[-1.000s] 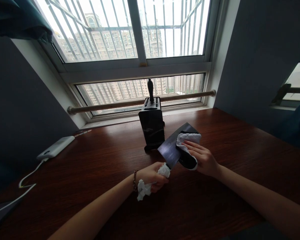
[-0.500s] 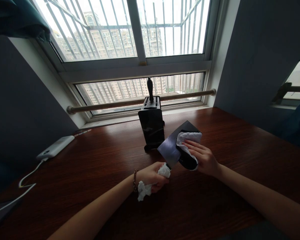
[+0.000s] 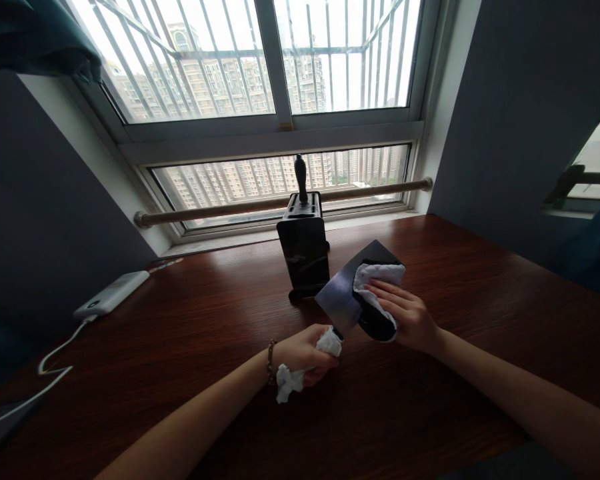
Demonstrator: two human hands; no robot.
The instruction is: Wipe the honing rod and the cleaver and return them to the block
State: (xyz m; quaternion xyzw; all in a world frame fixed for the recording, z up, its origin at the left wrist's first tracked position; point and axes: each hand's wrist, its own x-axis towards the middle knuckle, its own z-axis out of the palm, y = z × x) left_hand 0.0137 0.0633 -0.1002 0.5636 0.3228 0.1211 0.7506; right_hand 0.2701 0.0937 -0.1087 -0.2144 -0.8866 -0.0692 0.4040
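A broad-bladed cleaver (image 3: pixel 341 297) is tilted up and to the right above the table, its shiny blade facing me. My left hand (image 3: pixel 315 355) is closed around its handle, with crumpled white tissue (image 3: pixel 290 383) between handle and palm, sticking out on both sides. My right hand (image 3: pixel 405 315) presses a folded white and black cloth (image 3: pixel 379 275) against the right part of the blade, hiding that part. Just behind the blade stands a black knife block (image 3: pixel 304 257), with one dark-handled knife (image 3: pixel 301 176) upright in it.
The brown wooden table (image 3: pixel 220 300) runs back to a barred window (image 3: pixel 280 167) with a horizontal rail (image 3: pixel 220 212) across it. At the left lies a white power bank (image 3: pixel 113 295) with a white cable (image 3: pixel 47 357) trailing off the table's edge.
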